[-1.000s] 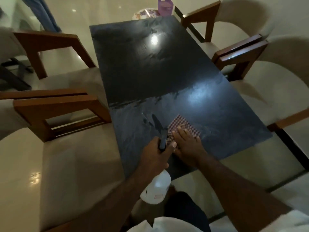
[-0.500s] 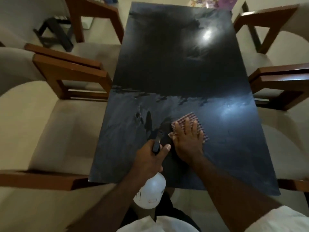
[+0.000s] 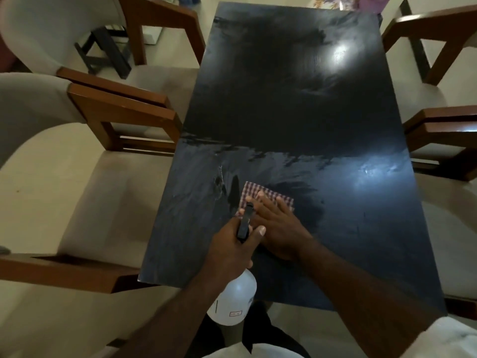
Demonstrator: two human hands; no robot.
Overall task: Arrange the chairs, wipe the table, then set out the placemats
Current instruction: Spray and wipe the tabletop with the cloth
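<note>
A dark glossy table (image 3: 296, 104) runs away from me, its near half streaked with wet smears. My right hand (image 3: 280, 226) lies flat with straight fingers on a red-and-white checked cloth (image 3: 268, 195) on the tabletop. My left hand (image 3: 232, 250) grips the neck of a white spray bottle (image 3: 233, 301), its black nozzle pointing at the cloth. The bottle's body hangs below the table's near edge.
Cream upholstered chairs with brown wooden arms stand along both sides: two on the left (image 3: 121, 104) and two on the right (image 3: 444, 133). A small black stool (image 3: 105, 52) sits on the floor far left. Colourful items (image 3: 343, 1) lie past the table's far end.
The view has swung from slanted to looking straight down the table. My right hand has slid the cloth slightly forward and to the right on the tabletop. My left hand keeps its hold on the spray bottle.
</note>
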